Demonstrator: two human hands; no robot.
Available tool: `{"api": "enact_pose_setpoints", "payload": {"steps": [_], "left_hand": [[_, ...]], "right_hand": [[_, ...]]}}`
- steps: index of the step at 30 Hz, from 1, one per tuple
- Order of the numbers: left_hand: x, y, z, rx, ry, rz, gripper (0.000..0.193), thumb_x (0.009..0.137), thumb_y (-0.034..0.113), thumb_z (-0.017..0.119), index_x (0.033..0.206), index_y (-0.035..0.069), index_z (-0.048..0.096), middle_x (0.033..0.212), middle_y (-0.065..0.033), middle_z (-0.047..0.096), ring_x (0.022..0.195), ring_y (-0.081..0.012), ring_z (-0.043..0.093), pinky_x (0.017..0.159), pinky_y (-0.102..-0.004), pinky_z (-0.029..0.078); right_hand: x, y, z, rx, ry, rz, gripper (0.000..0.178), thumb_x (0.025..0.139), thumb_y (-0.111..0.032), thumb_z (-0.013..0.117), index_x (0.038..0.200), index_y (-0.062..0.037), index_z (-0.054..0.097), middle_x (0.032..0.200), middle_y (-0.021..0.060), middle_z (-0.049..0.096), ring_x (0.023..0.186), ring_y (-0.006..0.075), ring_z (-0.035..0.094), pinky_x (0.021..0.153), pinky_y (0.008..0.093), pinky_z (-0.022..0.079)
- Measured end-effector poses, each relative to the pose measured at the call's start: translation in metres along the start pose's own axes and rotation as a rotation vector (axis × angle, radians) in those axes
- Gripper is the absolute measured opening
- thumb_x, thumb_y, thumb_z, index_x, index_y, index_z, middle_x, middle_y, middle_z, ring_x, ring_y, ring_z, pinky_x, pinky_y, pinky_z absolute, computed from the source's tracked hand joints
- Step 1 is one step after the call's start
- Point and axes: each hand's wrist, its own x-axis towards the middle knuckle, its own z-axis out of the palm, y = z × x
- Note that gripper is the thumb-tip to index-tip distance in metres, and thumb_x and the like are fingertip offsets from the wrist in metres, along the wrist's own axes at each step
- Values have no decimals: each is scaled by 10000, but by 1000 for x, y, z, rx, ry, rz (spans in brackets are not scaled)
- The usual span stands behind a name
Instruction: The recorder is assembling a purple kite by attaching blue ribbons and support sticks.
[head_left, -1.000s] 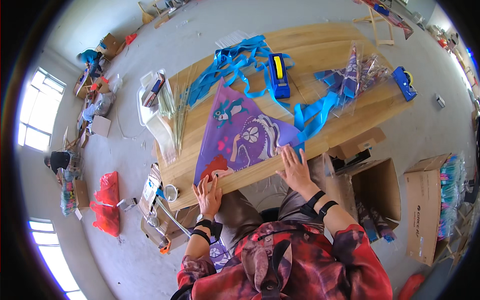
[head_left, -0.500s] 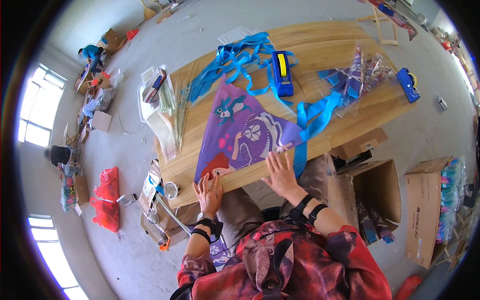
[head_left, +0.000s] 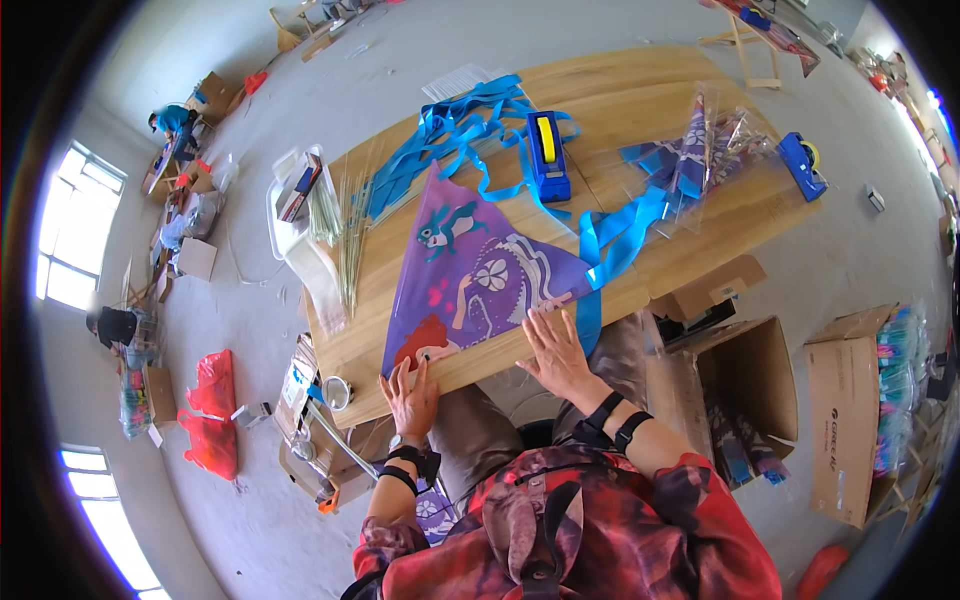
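Note:
A purple triangular kite sheet (head_left: 450, 270) with a printed mermaid and a blue fish-like figure lies flat on the wooden table. At its lower left corner rests my left hand (head_left: 410, 403), fingers stretched out over the edge. My right hand (head_left: 557, 360) lies by the sheet's near edge with its fingers spread, holding nothing. From the sheet's right corner a shiny blue ribbon (head_left: 625, 245) runs up the table, and a strip of it hangs down beside my right hand.
A blue tape dispenser (head_left: 549, 160) stands behind the sheet; another dispenser (head_left: 803, 167) sits at the right end. Blue ribbons (head_left: 440, 140), thin sticks (head_left: 352, 240) and bagged kites (head_left: 695, 150) lie about the table (head_left: 640, 80). An open carton (head_left: 750, 370) stands right of my legs.
The whole view has shifted slightly. Both hands stay at the sheet's near edge, with hardly any movement against it.

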Motion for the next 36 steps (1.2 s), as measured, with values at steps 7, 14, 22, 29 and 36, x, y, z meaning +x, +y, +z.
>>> {"api": "enact_pose_setpoints", "payload": {"steps": [7,14,22,29,36], "left_hand": [[1,3,-5,-2,9,17,583,921,277,682,1479,160,560,1506,-160,452,1402,-366,410,1201,-667,199],[3,5,-7,17,-21,24,573,929,262,670,1481,155,556,1505,-164,450,1401,-376,412,1193,-656,223],[8,12,-11,39,-38,32,577,937,242,638,1499,150,543,1501,-186,465,1368,-390,438,1181,-550,288],[5,10,-16,42,-85,-1,606,931,249,653,1517,171,519,1530,-193,439,1417,-379,414,1202,-586,243],[9,21,-14,46,-58,-23,587,917,215,660,1487,141,538,1521,-200,449,1411,-382,415,1193,-594,249]], "right_hand": [[-11,61,-8,-119,-10,89,881,965,-559,573,1615,-46,275,1679,99,287,1567,242,222,1276,547,88],[-17,64,-13,-204,5,191,838,965,-560,564,1570,-13,370,1634,143,364,1554,271,250,1273,575,82],[10,21,-8,-95,58,-41,818,967,-566,561,1544,-5,415,1608,150,399,1543,303,262,1268,600,81],[0,38,-6,-100,16,150,820,974,-553,553,1553,6,399,1610,147,406,1538,283,280,1264,613,74],[-13,64,-11,-126,48,214,782,1001,-509,527,1554,25,385,1616,153,394,1533,286,291,1268,604,75]]}}
